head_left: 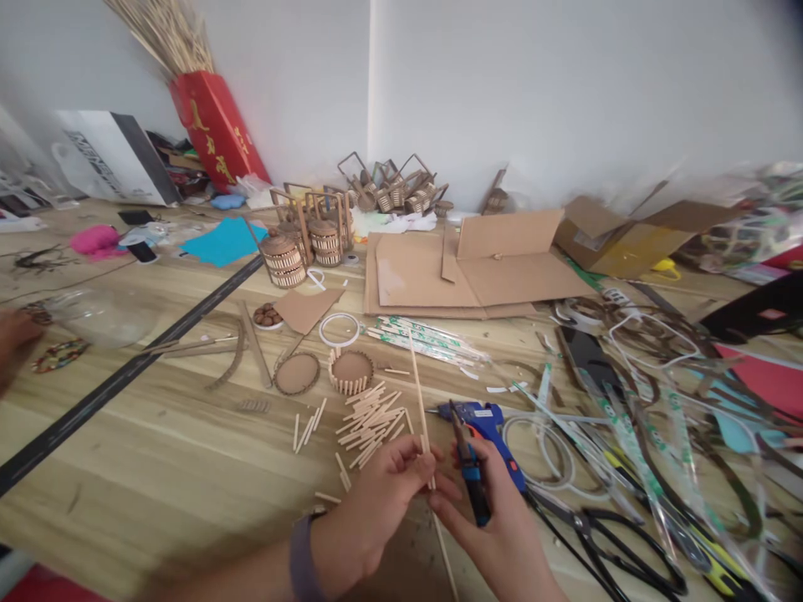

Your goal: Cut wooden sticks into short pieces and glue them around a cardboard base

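My left hand (376, 497) pinches a long thin wooden stick (417, 380), with a short piece of stick (425, 447) beside it. The long stick slants up past my fingertips and down below my hands. My right hand (498, 522) is wrapped around pliers (469, 468) with blue and black handles, jaws pointing up; its fingertips are close to the stick's lower part. Left of the stick lies a loose pile of short cut sticks (373, 418). A cardboard disc (351, 370) behind the pile has short sticks standing around its edge.
A blue glue gun (486, 414) lies behind my right hand. Large black scissors (627, 535) and tangled strips crowd the right. Behind stand small lidded baskets (283, 259), flat cardboard (427, 276) and wrapped sticks (427, 339). Another person's hand (18, 334) shows at far left.
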Available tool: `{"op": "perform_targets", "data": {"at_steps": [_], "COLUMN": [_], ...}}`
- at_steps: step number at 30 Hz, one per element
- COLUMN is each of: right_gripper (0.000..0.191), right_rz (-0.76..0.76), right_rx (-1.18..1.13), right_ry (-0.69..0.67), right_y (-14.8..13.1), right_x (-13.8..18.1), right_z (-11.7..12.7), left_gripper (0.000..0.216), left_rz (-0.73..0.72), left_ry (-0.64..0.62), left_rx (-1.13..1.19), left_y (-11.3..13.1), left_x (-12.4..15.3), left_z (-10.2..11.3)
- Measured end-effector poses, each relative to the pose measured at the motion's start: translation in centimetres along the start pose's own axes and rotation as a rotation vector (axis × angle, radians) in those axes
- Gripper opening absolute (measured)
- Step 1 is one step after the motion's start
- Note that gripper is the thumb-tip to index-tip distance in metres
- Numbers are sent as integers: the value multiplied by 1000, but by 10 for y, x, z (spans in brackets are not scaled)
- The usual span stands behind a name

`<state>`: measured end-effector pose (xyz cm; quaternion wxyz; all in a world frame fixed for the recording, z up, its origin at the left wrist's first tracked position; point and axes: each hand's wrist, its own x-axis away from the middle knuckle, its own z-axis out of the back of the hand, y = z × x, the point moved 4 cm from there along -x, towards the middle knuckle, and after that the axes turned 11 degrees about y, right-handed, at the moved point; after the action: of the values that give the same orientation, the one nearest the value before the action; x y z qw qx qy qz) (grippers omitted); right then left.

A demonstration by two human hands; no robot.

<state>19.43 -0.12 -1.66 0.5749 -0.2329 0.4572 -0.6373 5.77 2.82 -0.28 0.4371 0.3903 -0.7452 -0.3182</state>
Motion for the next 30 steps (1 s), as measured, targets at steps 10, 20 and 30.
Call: {"op": "perform_targets", "data": {"at_steps": [10,20,30], "right_gripper": [36,40,43], "right_rz": [17,-217,-240], "right_rx": [-38,-91,9], "right_ry": [27,-363,-415], "right_y": [-12,-18,-12], "right_x": [5,-4,-17], "right_z": [-10,11,31], "left_gripper": [44,43,40], "left_rz": [24,-141,-156], "left_ry": [-61,-149,-76], "left_rx": [34,-228,-412], "left_y": [-12,15,28], "left_x": [1,-12,-9], "left_z": [7,34,47]}}
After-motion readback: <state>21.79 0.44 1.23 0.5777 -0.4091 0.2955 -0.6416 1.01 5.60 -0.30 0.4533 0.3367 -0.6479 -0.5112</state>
